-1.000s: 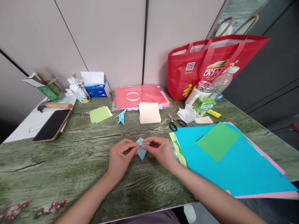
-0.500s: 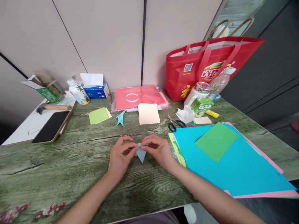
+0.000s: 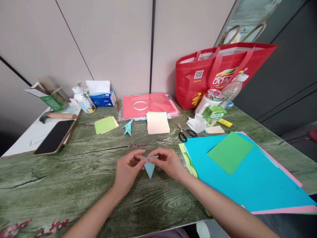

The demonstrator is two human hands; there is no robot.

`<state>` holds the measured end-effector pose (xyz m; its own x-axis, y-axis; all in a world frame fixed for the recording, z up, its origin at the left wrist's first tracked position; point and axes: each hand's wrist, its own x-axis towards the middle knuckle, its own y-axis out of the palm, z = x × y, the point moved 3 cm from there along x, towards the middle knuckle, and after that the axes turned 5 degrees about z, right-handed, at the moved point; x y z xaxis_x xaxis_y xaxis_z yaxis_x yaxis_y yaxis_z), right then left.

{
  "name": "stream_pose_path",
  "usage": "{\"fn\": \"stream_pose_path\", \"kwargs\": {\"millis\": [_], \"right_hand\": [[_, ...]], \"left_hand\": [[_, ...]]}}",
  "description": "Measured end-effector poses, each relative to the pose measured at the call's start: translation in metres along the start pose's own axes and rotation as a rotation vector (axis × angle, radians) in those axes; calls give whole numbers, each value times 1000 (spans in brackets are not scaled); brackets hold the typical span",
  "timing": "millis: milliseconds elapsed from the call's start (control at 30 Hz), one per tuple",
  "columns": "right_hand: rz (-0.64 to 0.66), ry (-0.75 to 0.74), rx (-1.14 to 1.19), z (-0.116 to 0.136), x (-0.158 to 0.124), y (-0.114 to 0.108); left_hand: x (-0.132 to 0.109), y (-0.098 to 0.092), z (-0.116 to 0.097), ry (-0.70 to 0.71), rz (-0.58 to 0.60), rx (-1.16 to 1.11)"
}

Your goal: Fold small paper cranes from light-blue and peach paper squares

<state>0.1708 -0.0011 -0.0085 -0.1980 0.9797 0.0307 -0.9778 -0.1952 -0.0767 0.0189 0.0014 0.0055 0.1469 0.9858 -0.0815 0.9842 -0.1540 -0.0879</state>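
Note:
Between my hands is a small piece of folded light-blue paper (image 3: pixel 150 169), its point directed down toward me. My left hand (image 3: pixel 128 167) pinches its upper left edge between thumb and fingers. On the other side, my right hand (image 3: pixel 168 162) grips the upper right edge the same way, thumb in front. The fingers hide part of the paper's top. Farther back on the table lies a folded blue paper figure (image 3: pixel 128 127) with pointed ends. Beside it is a stack of cream and coloured paper squares (image 3: pixel 158 123).
Black-handled scissors (image 3: pixel 184 132) lie right of the squares. Large blue sheets (image 3: pixel 223 185) with a green square (image 3: pixel 230 152) cover the right side. A phone (image 3: pixel 55 137) and a hammer (image 3: pixel 59 115) lie left. A red bag (image 3: pixel 193 87) stands at the back right.
Both hands and the folded paper sit slightly lower in view. The fingers have shifted along the paper's top edge, showing more of its right corner. The whole view has tilted a little.

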Motion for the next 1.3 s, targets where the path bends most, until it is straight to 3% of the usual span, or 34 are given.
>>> {"fn": "stream_pose_path", "kwargs": {"millis": [200, 333, 700, 967, 1300], "right_hand": [[-6, 5, 29, 2, 1, -2], [-30, -37, 1, 4, 1, -3], [-52, -108, -151, 7, -2, -3], [3, -79, -96, 10, -3, -5], [-76, 38, 118, 0, -3, -1]], "left_hand": [[4, -1, 1, -52, 49, -103], [6, -4, 2, -13, 76, -88], [5, -6, 4, 73, 16, -63], [0, -3, -4, 160, 93, -6], [4, -1, -2, 30, 174, 59]]}}
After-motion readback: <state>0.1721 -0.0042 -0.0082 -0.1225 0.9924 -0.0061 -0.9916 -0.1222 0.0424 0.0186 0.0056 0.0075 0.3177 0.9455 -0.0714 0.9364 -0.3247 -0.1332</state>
